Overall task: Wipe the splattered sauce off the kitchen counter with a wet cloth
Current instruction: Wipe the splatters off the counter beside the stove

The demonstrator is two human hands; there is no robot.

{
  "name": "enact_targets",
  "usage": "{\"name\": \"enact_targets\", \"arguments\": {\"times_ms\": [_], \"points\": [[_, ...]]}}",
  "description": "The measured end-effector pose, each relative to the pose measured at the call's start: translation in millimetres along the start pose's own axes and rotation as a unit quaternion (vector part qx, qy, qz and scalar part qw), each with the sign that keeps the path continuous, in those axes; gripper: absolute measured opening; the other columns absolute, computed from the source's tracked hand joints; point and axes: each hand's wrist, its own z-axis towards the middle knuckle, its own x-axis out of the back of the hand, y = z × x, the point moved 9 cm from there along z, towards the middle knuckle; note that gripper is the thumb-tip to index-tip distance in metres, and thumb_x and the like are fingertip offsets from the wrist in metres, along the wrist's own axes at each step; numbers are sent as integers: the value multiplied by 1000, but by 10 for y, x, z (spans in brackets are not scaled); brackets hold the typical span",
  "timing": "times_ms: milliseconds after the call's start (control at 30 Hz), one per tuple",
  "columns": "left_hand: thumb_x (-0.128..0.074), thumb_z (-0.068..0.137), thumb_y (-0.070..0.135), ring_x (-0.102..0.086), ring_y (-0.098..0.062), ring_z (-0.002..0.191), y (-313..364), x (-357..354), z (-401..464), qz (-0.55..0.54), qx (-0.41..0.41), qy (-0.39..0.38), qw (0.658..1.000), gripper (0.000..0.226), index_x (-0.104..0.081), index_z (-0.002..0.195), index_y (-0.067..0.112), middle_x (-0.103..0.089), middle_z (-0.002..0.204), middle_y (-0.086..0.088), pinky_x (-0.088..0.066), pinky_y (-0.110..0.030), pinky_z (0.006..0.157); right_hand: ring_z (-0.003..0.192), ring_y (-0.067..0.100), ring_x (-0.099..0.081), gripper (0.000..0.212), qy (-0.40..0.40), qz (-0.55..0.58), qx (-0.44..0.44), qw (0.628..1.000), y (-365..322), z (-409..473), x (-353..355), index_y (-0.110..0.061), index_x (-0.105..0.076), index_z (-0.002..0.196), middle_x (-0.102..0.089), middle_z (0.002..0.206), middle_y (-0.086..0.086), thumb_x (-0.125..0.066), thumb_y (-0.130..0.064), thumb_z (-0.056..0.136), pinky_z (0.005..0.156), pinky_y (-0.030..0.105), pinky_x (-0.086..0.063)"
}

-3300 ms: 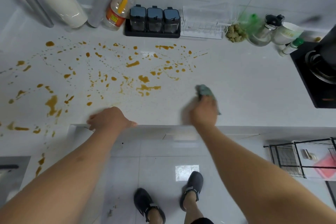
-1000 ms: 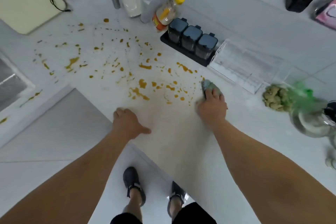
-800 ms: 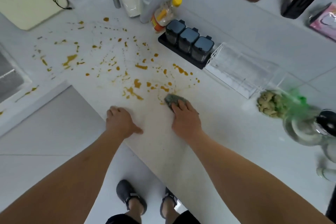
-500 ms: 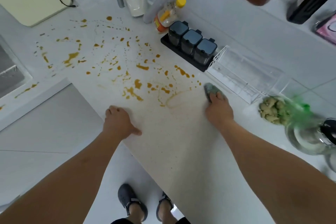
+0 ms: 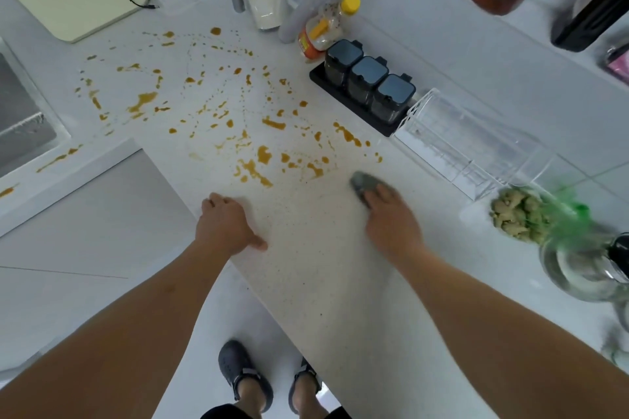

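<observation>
Flatly, right hand presses cloth onto counter.

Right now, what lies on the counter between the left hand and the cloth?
The head view shows bare counter with only tiny specks between the left hand and the cloth; no large sauce spots there.

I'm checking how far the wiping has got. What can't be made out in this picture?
- Cloth: head view, mostly hidden under the right hand and motion-blurred; its wetness is unreadable.
- Sauce near the sink: the left edge crops it.
- Left hand: fingers hidden over the counter edge.
</observation>
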Motion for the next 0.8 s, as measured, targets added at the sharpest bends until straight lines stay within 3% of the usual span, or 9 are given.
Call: {"name": "enact_targets", "arguments": {"times_ms": [67,167,233,367,500,567,667,733,800], "points": [[-92,52,70,-33,-42,143,-10,0,-7,-5,-1,6,1000,136,-38,149,-8,-35,152,-26,-46,-50,112,151,30,-20,61,1,42,-81,996,313,93,204,-23,-32,157,-26,165,6,-37,-14,97,120,47,-29],[-93,52,68,-32,-42,143,0,-4,-5,-3,0,2,1000,137,-37,150,-9,-32,154,-27,-47,-50,110,150,34,-19,66,36,48,-114,992,-2,203,229,-25,-29,158,-27,163,9,-36,-14,93,120,51,-27],[-94,53,67,-34,-41,141,10,-4,-3,-4,1,1,1000,134,-39,148,-9,-34,151,-27,-48,-49,107,151,35,-19,73,36,54,-58,996,-573,178,60,-34,-27,157,-25,165,4,-38,-14,88,120,55,-27],[-91,54,70,-37,-41,137,-11,1,-12,3,-3,4,1000,132,-40,147,-9,-37,147,-25,-50,-49,105,154,33,-13,63,-20,19,80,996,-1454,-121,-303,-30,-36,154,-25,166,1,-43,-20,92,123,54,-20],[-91,53,72,-32,-43,143,-21,-28,8,1,-7,0,1000,137,-36,150,-9,-32,154,-27,-48,-51,110,153,26,-20,59,-25,-26,136,990,-1011,-134,-284,-32,-39,153,-30,164,-6,-40,-21,96,122,48,-26],[-92,52,71,-31,-43,145,-23,-38,15,-2,-7,2,1000,139,-35,151,-8,-31,155,-28,-48,-52,110,151,26,-24,58,4,-42,99,994,-501,20,-121,-30,-39,153,-34,162,-5,-40,-19,96,120,47,-32],[-92,51,71,-31,-44,145,-20,-41,21,-2,-6,-1,1000,141,-34,151,-10,-30,156,-29,-49,-51,109,149,30,-28,58,43,38,-40,998,43,189,203,-25,-40,153,-34,162,2,-40,-14,96,119,49,-33],[-93,52,70,-30,-45,146,-5,-38,26,-2,-4,-7,1000,142,-33,152,-11,-28,157,-30,-49,-52,109,148,34,-26,61,52,56,-118,990,-15,253,207,-23,-38,154,-34,161,7,-37,-16,94,118,52,-33],[-93,52,69,-28,-45,146,9,-32,28,0,-3,-11,1000,141,-33,152,-11,-27,158,-31,-48,-53,109,149,36,-24,67,55,66,-119,989,-426,260,82,-28,-35,155,-34,161,6,-38,-15,89,119,55,-30]]}}
